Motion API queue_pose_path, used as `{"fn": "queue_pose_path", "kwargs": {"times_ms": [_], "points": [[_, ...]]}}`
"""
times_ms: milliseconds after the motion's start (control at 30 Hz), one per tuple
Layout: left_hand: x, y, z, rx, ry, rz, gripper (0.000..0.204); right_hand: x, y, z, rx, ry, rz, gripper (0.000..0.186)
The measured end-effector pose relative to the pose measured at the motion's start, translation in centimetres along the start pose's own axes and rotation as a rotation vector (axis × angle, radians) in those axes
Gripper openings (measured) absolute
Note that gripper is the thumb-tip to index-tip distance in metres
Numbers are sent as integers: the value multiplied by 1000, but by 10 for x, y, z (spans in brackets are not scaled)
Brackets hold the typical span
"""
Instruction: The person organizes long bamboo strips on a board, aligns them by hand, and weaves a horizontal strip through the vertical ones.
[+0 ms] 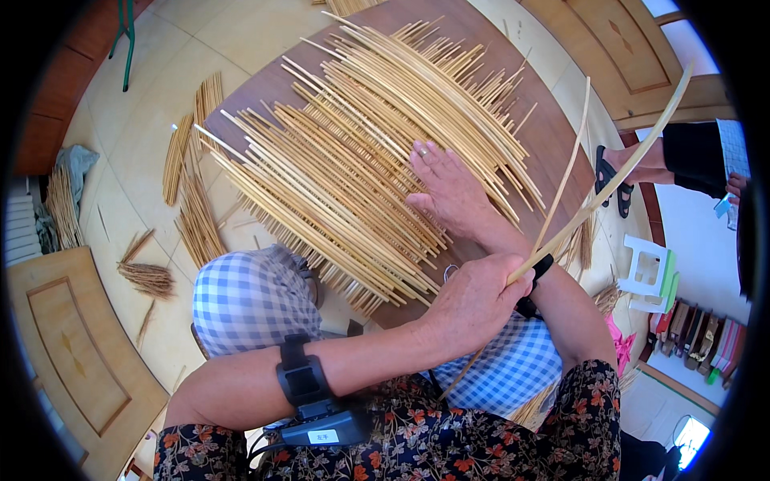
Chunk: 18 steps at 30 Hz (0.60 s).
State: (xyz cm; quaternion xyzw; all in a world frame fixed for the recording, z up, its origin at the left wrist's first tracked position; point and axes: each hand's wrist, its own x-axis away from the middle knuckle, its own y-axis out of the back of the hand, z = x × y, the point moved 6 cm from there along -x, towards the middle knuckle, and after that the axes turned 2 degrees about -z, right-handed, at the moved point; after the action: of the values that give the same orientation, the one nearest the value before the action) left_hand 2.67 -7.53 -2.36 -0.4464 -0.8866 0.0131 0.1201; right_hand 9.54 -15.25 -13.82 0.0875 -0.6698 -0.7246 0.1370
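My left hand (481, 301) reaches across to the right, its fingers closed round long pale stalks (638, 156) that rise toward the upper right. A thin end comes out below the hand, near my lap. Crossing beyond it, my right hand (449, 188) lies with fingers spread on a panel of stalks (345, 188). One finger wears a ring. The panel is made of many parallel yellowish stalks with shorter ones running crosswise under them, their ends uneven. It rests on a brown board (257, 88). Whether the right fingertips press a single stalk cannot be made out.
Bundles of stalks (196, 216) and a brush-like bunch (148, 276) lie on the tiled floor at left. My knees wear blue checked cloth (253, 297). At right are a person's sandalled foot (613, 172), a white and green stool (648, 272) and a shelf of books (694, 337).
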Motion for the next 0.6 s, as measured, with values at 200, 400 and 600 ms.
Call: {"fn": "queue_pose_path", "kwargs": {"times_ms": [200, 400, 600], "points": [[1, -1, -2, -7, 16, 13, 31, 0, 0, -4, -27, -48, 14, 69], [1, -1, 0, -7, 13, 5, 31, -4, -1, 0, -35, -76, 57, 71], [1, -4, 1, -4, 9, 13, 30, -6, -2, 7, -35, -52, 3, 68]]}}
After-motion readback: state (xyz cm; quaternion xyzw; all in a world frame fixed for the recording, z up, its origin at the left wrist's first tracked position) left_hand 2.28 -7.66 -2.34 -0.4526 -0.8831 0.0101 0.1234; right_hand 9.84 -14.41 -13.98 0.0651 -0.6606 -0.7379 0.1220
